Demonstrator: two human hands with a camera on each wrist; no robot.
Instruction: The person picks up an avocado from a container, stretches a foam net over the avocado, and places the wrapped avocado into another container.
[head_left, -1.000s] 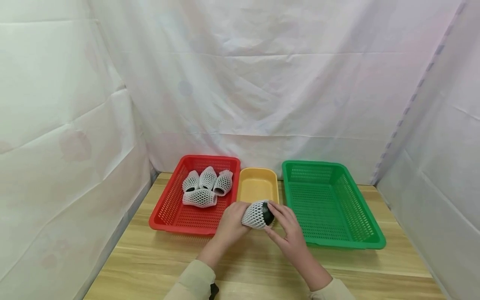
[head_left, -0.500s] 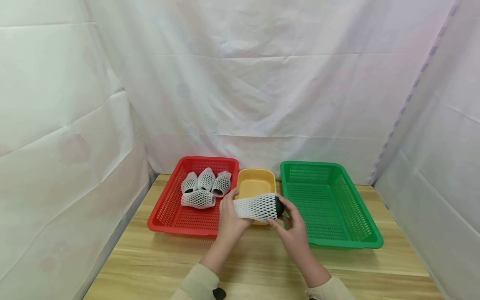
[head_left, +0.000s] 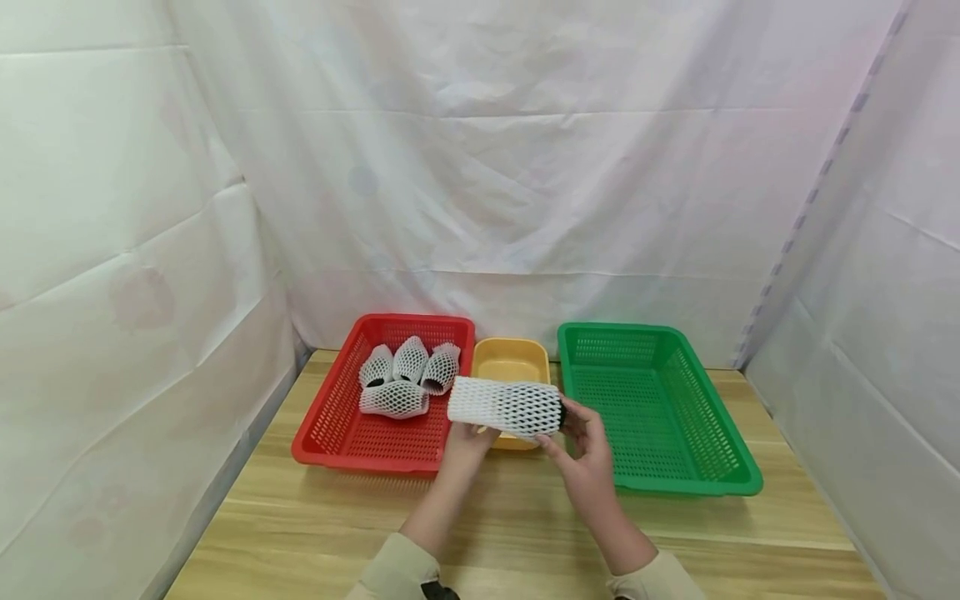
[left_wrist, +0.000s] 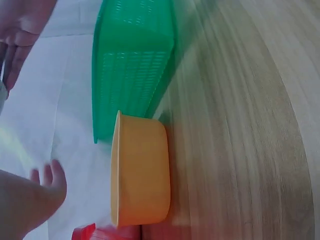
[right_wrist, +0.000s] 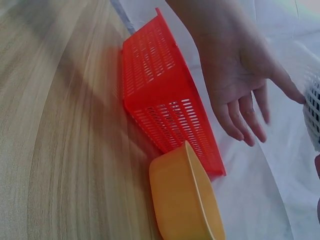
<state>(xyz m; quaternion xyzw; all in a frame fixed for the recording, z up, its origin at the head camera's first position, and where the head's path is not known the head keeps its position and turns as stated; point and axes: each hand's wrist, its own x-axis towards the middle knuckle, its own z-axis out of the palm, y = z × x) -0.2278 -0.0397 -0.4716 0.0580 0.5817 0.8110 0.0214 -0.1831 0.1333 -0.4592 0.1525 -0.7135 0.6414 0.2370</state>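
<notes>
A white foam net sleeve (head_left: 504, 405) is stretched out sideways over the small yellow tray. Its right half bulges round a dark, rounded, avocado-like fruit (head_left: 562, 413), while the left half hangs flat. My right hand (head_left: 588, 458) pinches the fruit's end through the net between thumb and fingers. Under the slack end is my left hand (head_left: 467, 442). In the right wrist view, the left thumb (right_wrist: 287, 87) reaches to the net and the other fingers extend loosely, not wrapped round it. In the left wrist view, the left fingertips (left_wrist: 55, 175) show at the lower left.
The red basket (head_left: 360, 450) on the left holds several dark items in white foam nets (head_left: 393, 399). A yellow tray (head_left: 512, 350) stands between it and the green basket (head_left: 675, 483) on the right. All stand on a wooden table (head_left: 517, 533) before white cloth.
The net has been drawn out leftward, from bunched round the fruit to full length. My left hand has loosened its grip and dropped beneath the net; the right hand has shifted slightly right.
</notes>
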